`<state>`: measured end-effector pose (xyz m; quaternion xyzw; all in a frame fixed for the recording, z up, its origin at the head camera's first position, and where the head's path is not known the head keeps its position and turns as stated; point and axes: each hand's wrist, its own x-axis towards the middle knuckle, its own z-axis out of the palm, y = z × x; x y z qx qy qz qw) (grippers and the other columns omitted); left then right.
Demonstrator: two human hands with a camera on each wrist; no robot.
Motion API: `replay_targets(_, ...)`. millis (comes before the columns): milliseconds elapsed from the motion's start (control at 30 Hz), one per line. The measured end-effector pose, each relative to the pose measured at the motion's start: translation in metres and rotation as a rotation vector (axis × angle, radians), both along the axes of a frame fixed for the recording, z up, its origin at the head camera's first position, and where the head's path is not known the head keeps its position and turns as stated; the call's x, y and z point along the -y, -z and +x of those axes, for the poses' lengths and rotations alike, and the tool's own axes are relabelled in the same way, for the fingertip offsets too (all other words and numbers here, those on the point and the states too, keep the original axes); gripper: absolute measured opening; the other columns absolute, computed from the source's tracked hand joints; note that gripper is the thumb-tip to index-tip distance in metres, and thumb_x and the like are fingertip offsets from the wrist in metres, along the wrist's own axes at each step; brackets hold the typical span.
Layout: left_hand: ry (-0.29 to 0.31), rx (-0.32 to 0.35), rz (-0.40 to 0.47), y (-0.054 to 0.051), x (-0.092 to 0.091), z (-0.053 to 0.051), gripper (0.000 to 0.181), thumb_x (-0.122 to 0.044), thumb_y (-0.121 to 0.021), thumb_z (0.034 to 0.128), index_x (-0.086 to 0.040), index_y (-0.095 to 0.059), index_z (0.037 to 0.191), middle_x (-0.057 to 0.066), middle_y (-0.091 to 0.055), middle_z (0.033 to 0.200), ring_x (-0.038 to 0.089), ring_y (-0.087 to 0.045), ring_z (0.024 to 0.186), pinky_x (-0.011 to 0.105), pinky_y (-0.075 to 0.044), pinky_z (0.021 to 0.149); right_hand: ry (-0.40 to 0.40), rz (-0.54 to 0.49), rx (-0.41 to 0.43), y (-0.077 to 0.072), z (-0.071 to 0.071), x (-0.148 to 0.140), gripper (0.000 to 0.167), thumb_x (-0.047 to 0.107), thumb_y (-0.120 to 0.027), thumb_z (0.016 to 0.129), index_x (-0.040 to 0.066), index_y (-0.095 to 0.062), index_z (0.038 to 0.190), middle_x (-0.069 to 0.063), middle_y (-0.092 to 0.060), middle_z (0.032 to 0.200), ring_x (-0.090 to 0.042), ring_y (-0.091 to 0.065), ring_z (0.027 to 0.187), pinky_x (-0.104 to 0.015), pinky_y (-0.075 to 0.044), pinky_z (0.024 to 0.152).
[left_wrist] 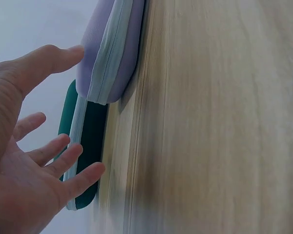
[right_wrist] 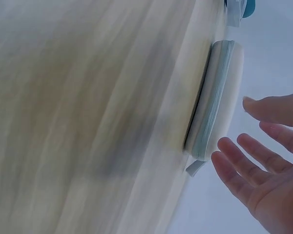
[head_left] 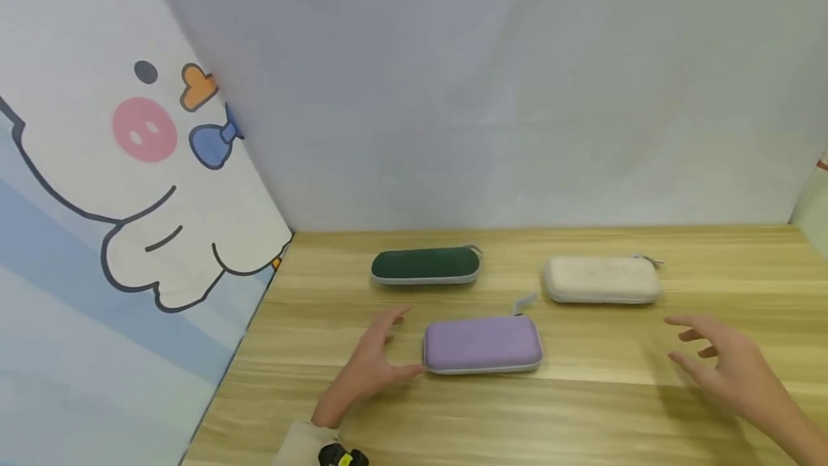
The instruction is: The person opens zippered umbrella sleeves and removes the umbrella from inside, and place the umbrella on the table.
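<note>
Tabletop point(head_left: 517, 423) in yellowish wood grain bears three zip cases, and nearest the person's side is a purple case point(head_left: 483, 344), lying flat, its grey zip pull point(head_left: 524, 302) sticking out at the far right corner. The left hand point(head_left: 370, 365) is just left of the purple case, fingers and thumb spread apart and holding nothing; the thumb tip is right at the case's edge, though I can't tell whether they touch. The right hand point(head_left: 727, 364) hangs well to the right of the purple case, fingers loosely bent, grasping nothing. Behind the purple case, a little left, sits a green case point(head_left: 423, 264); behind it to the right, a cream case point(head_left: 601, 279). Farther behind the purple case rises a pale wall point(head_left: 517, 92); far to its left, a cartoon panel point(head_left: 77, 157).
</note>
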<state>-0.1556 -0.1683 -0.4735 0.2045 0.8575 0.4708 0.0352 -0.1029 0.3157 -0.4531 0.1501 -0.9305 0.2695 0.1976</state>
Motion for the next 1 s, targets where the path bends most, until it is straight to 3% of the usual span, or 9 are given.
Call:
replay_targets(167, 0.029, 0.019, 0.025, -0.003, -0.005, -0.005, 0.089, -0.023, -0.086, 0.0682, -0.011, -0.038, 0.142, 0.009, -0.040, 0.141, 0.031, -0.041, 0.125, 0.051, -0.041, 0.097, -0.033, -0.028, 0.000, -0.004, -0.006, 0.011, 0.049, -0.003, -0.081, 0.066, 0.003, -0.063, 0.111, -0.014, -0.065, 0.103, 0.004, -0.056, 0.081, -0.020, -0.049, 0.056)
replay_targets(267, 0.051, 0.047, 0.054, -0.014, -0.007, -0.002, 0.086, -0.013, -0.085, 0.0690, -0.007, -0.038, 0.141, 0.015, -0.038, 0.141, 0.038, -0.040, 0.125, 0.055, -0.039, 0.096, -0.068, -0.043, -0.003, -0.007, -0.012, 0.021, 0.048, -0.004, -0.080, 0.067, 0.003, -0.063, 0.112, -0.015, -0.065, 0.104, -0.003, -0.060, 0.080, -0.021, -0.050, 0.055)
replay_targets(400, 0.074, 0.078, 0.080, -0.013, -0.008, -0.004, 0.086, -0.009, -0.085, 0.0689, -0.005, -0.038, 0.140, 0.019, -0.038, 0.141, 0.039, -0.040, 0.125, 0.053, -0.040, 0.097, -0.109, -0.056, 0.011, -0.011, -0.022, 0.034, 0.046, -0.004, -0.078, 0.071, 0.003, -0.063, 0.113, -0.014, -0.065, 0.104, -0.010, -0.062, 0.079, -0.023, -0.050, 0.056)
replay_targets(500, 0.092, 0.088, 0.080, -0.002, -0.008, -0.009, 0.087, -0.018, -0.087, 0.0681, -0.008, -0.039, 0.141, 0.015, -0.040, 0.140, 0.033, -0.042, 0.124, 0.047, -0.042, 0.097, -0.136, -0.076, 0.029, -0.011, -0.028, 0.040, 0.043, -0.004, -0.077, 0.072, 0.003, -0.063, 0.112, -0.014, -0.066, 0.104, -0.013, -0.062, 0.078, -0.025, -0.051, 0.057)
replay_targets(733, 0.132, 0.132, 0.075, 0.000, -0.013, -0.012, 0.088, -0.023, -0.087, 0.0672, -0.010, -0.040, 0.141, 0.009, -0.041, 0.140, 0.026, -0.043, 0.124, 0.039, -0.043, 0.097, -0.172, -0.118, 0.064, -0.006, -0.040, 0.050, 0.035, -0.004, -0.077, 0.073, 0.002, -0.066, 0.106, -0.014, -0.068, 0.099, -0.008, -0.062, 0.074, -0.024, -0.051, 0.056)
replay_targets(1000, 0.160, 0.183, 0.089, 0.002, -0.017, -0.012, 0.085, -0.020, -0.088, 0.0660, -0.011, -0.043, 0.138, 0.007, -0.044, 0.133, 0.025, -0.047, 0.118, 0.037, -0.046, 0.094, -0.216, -0.156, 0.092, -0.001, -0.045, 0.066, 0.030, -0.005, -0.076, 0.074, -0.001, -0.067, 0.103, -0.014, -0.068, 0.097, -0.006, -0.062, 0.073, -0.025, -0.051, 0.055)
